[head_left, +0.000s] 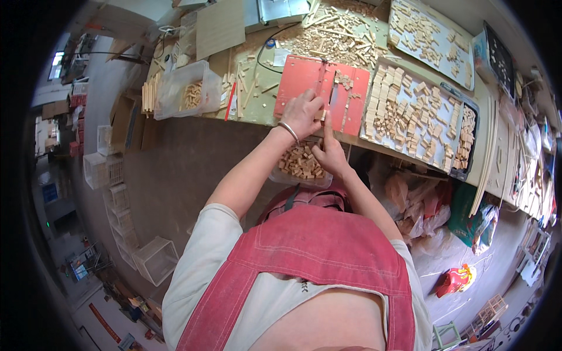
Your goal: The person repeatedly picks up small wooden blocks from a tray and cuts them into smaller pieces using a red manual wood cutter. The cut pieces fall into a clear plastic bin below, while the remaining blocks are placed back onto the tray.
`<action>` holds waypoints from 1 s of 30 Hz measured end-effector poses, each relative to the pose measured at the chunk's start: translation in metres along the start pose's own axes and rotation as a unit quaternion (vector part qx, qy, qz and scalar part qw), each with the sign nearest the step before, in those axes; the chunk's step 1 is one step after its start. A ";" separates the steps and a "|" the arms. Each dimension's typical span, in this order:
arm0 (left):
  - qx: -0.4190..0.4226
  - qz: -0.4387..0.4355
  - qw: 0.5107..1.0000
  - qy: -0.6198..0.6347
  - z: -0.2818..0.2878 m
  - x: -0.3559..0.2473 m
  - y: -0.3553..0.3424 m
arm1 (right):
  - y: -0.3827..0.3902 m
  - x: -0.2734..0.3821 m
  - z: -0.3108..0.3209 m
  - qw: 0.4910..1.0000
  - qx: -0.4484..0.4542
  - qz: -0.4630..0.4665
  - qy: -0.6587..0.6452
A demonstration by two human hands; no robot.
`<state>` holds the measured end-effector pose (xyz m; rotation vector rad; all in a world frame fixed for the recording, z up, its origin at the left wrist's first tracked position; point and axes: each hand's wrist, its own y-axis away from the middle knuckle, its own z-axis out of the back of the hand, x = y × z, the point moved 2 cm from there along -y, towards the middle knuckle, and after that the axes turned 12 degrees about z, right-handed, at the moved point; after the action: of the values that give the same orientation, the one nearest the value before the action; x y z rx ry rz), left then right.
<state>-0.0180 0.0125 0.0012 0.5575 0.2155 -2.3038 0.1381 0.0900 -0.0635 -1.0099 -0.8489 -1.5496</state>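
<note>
On the red plate of a slotted cutting table, my left hand rests with bent fingers gripping a small wooden block. My right hand comes in from the near edge, its index finger stretched forward against the block's right side and its thumb apart. Just ahead of that fingertip runs a dark slot with what looks like a blade. Small offcuts lie right of the slot. Below my hands, a clear plastic tub holds many cut wooden blocks.
Right of the plate stands a tray of wooden blocks, with another tray behind it. Scrap pieces heap at the back. Leftward are a red stick, a clear bin and wooden strips. Plastic bags hang under the table.
</note>
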 end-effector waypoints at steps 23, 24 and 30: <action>-0.018 0.011 1.000 -0.005 0.003 0.011 -0.073 | 0.093 -0.003 0.062 0.979 -0.167 -0.094 -0.069; -0.028 0.007 1.000 -0.002 0.001 0.014 -0.077 | 0.099 -0.005 0.061 0.975 -0.181 -0.101 -0.076; -0.024 0.005 1.000 0.006 0.007 0.009 -0.078 | 0.114 -0.012 0.065 0.971 -0.201 -0.091 -0.091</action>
<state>-0.0807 0.0595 0.0025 0.5467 0.2715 -2.2794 0.2622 0.1307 -0.0474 -1.4168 -0.7846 -1.8521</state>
